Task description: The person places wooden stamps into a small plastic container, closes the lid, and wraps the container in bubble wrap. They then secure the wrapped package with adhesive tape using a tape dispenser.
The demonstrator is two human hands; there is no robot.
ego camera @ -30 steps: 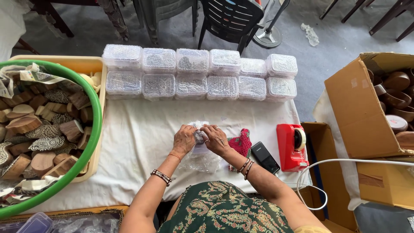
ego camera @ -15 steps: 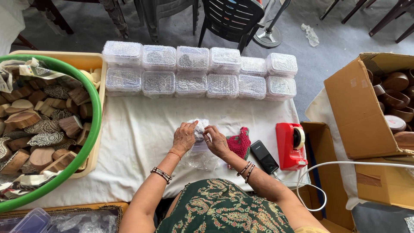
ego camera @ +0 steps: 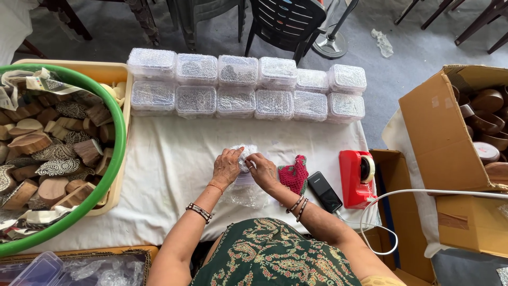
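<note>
Both hands meet over a small object wrapped in bubble wrap [ego camera: 245,157] on the white cloth-covered table [ego camera: 169,159]. My left hand [ego camera: 226,167] presses on its left side, fingers curled over the wrap. My right hand [ego camera: 262,170] grips it from the right. More clear wrap [ego camera: 244,193] trails below the hands toward me. What is inside the wrap is hidden.
Two rows of wrapped clear plastic boxes [ego camera: 238,87] line the table's far edge. A green tub [ego camera: 119,132] of carved wooden blocks [ego camera: 55,153] sits left. A red knitted pouch [ego camera: 295,173], black phone [ego camera: 325,191] and red tape dispenser [ego camera: 356,177] lie right. Cardboard boxes [ego camera: 439,132] stand further right.
Both hands stay together on the wrapped object, fingers shifting slightly as the wrap is worked around it. Nothing else has moved.
</note>
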